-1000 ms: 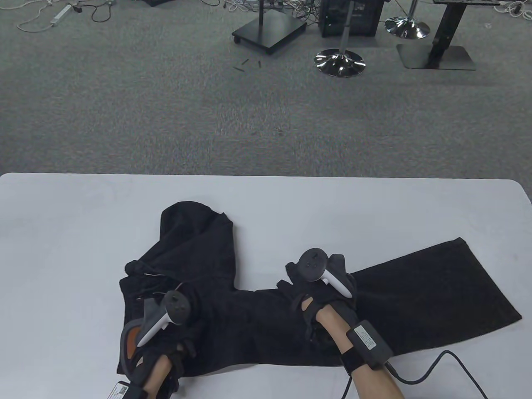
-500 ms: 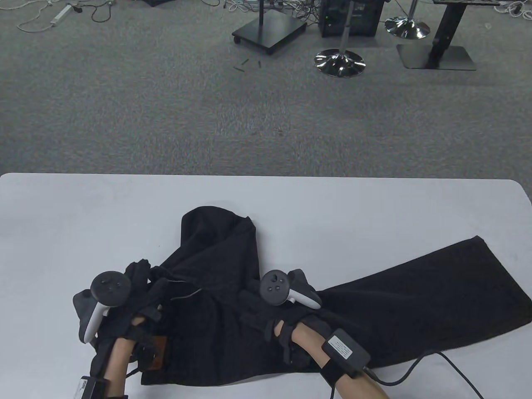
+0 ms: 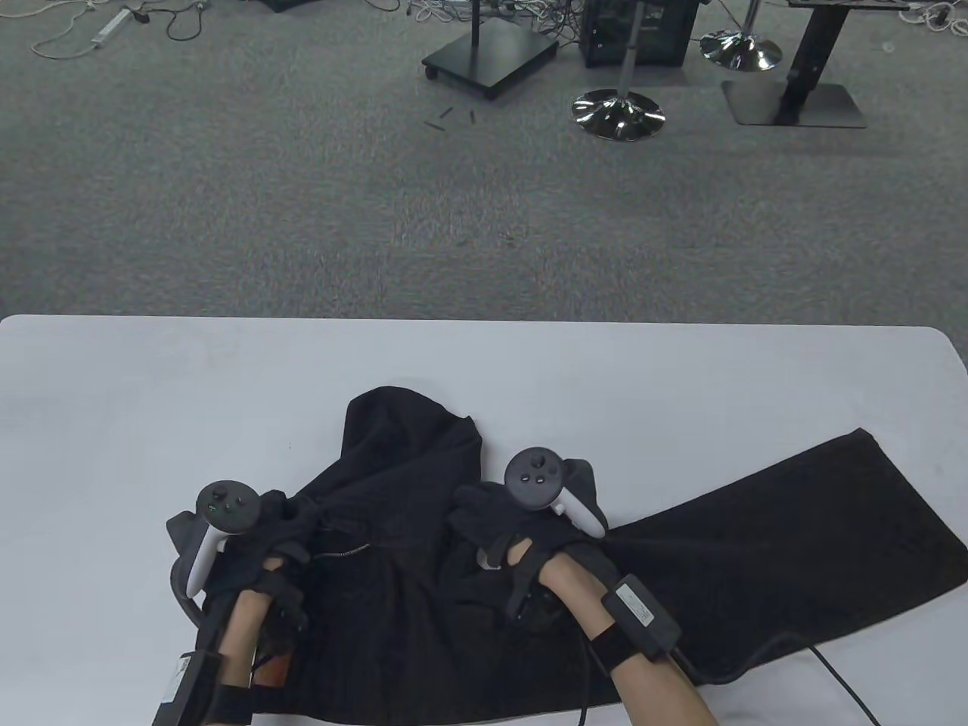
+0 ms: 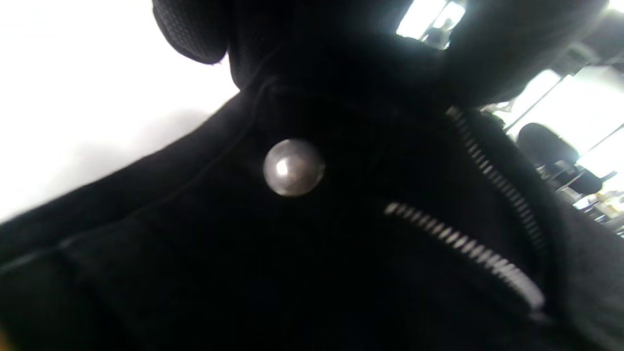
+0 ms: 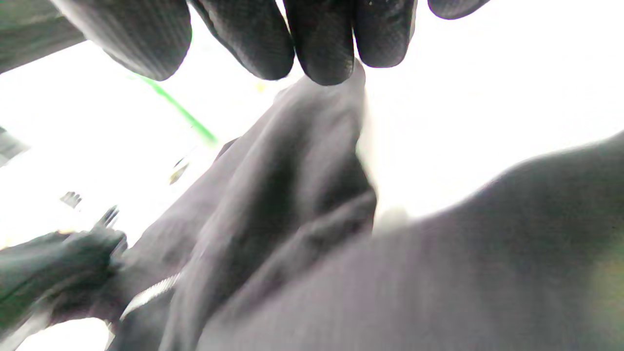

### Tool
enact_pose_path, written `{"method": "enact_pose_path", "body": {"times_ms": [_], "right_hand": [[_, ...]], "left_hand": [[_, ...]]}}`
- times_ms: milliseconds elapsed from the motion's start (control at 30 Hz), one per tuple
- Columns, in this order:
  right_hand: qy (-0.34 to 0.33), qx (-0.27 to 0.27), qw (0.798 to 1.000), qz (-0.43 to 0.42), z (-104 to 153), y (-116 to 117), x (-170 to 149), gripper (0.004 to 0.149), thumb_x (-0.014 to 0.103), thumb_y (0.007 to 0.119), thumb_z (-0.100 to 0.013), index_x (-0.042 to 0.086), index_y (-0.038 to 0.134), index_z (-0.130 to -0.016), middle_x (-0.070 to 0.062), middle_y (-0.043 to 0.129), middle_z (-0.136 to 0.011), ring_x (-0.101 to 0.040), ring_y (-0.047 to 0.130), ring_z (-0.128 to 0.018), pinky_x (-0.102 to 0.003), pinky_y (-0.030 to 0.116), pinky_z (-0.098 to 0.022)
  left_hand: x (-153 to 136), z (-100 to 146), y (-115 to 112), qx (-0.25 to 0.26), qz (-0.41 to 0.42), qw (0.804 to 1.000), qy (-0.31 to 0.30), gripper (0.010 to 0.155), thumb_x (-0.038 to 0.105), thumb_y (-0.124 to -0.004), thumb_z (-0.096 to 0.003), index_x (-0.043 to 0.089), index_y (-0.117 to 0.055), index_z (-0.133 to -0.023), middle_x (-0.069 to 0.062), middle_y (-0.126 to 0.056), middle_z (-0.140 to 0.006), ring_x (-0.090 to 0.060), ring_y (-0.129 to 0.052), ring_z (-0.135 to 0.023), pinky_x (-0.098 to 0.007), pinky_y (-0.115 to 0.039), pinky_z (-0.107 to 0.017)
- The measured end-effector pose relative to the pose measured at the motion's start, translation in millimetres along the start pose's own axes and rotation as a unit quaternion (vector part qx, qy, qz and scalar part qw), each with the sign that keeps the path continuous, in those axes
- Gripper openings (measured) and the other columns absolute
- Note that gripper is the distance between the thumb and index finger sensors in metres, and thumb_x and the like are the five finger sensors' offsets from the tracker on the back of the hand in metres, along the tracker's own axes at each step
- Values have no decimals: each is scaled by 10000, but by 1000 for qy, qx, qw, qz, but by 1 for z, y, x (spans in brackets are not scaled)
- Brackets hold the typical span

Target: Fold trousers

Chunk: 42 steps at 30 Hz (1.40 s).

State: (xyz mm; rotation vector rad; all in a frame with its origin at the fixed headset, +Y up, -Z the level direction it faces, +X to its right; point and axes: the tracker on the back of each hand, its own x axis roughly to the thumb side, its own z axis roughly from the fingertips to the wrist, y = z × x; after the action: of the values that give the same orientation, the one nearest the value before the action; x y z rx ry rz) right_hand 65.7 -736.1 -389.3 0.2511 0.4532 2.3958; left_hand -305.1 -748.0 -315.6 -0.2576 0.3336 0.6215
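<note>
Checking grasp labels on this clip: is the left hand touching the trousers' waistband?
Touching. In the table view the left hand grips the bunched waistband of the trousers; the left wrist view shows gloved fingers closed over fabric above the button.

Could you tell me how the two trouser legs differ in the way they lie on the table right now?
The right leg lies flat and stretched out toward the table's right edge, its hem showing as a straight line; the far leg is bunched and creased, doubled over, with a rounded end toward the far side. The right leg reaches much further out than the far leg. Both are of the same black cloth and rest on the white table.
</note>
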Motion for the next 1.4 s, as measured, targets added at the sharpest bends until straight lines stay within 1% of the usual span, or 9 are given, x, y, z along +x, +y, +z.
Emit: {"method": "enact_pose_path", "body": {"times_ms": [167, 300, 533, 733, 833, 1067, 1133, 1233, 1400], "right_hand": [[12, 17, 1000, -16, -24, 6, -7, 595, 516, 701, -528, 407, 447, -1055, 56, 307, -1184, -388, 302, -1090, -648, 328, -756], [-24, 49, 998, -16, -35, 21, 6, 573, 547, 659, -532, 430, 456, -1054, 95, 259, -1190, -343, 175, -1103, -641, 235, -768], [-22, 51, 997, 46, -36, 35, 17, 539, 494, 707, -526, 371, 565, -1031, 34, 377, -1175, -367, 272, -1092, -645, 249, -768], [-33, 68, 993, 87, -27, 45, 11, 514, 470, 724, -526, 397, 593, -1017, 10, 389, -1168, -368, 312, -1089, -647, 291, -765], [-37, 70, 992, 96, -24, 47, 10, 508, 469, 724, -524, 395, 605, -1013, 12, 393, -1167, -368, 318, -1090, -647, 307, -764], [-52, 93, 990, 93, -18, 46, 8, 484, 462, 746, -513, 349, 694, -981, -35, 488, -1143, -390, 393, -1073, -651, 356, -755], [-52, 89, 993, 53, -20, 36, 6, 479, 470, 740, -516, 328, 718, -973, -35, 527, -1133, -398, 434, -1062, -649, 372, -753], [-34, 36, 999, -20, -26, 20, 1, 498, 457, 730, -524, 307, 678, -995, -49, 575, -1109, -392, 468, -1049, -646, 369, -754], [-7, 41, 997, -61, -36, 10, -7, 550, 475, 687, -538, 348, 525, -1047, 18, 359, -1177, -380, 283, -1091, -655, 265, -762]], "left_hand": [[14, 27, 12, 11, 21, 992, -127, 550, 509, -881, -502, 287, -747, -987, 54, -694, -1092, -315, -741, -1055, -582, -593, -807], [23, 50, 12, -62, 18, 977, -203, 511, 546, -826, -523, 279, -829, -958, 37, -672, -1127, -339, -687, -1096, -605, -562, -813], [36, 73, 7, -119, -61, 966, -220, 504, 554, -805, -530, 240, -915, -908, 36, -697, -1133, -337, -685, -1115, -613, -567, -812], [44, 59, 25, 64, -62, 978, -190, 615, 575, -819, -517, 294, -732, -1057, 62, -622, -1171, -310, -675, -1126, -598, -555, -828], [44, 32, 8, -25, -97, 988, -117, 713, 592, -817, -516, 326, -591, -1138, 75, -488, -1222, -326, -538, -1183, -613, -487, -845], [47, 8, -19, -130, -138, 979, -79, 854, 625, -842, -501, 328, -432, -1188, 77, -377, -1251, -341, -407, -1218, -647, -403, -854], [50, 6, -25, -153, -155, 973, -70, 802, 606, -838, -506, 304, -511, -1173, 52, -490, -1230, -345, -459, -1208, -649, -408, -851], [56, 11, -30, -139, -158, 972, -103, 701, 531, -884, -500, 295, -647, -1117, 37, -677, -1143, -324, -676, -1131, -633, -501, -837], [68, 35, -24, -66, -159, 963, -209, 495, 392, -932, -496, 300, -822, -970, 56, -851, -981, -257, -864, -985, -611, -573, -820]]}}
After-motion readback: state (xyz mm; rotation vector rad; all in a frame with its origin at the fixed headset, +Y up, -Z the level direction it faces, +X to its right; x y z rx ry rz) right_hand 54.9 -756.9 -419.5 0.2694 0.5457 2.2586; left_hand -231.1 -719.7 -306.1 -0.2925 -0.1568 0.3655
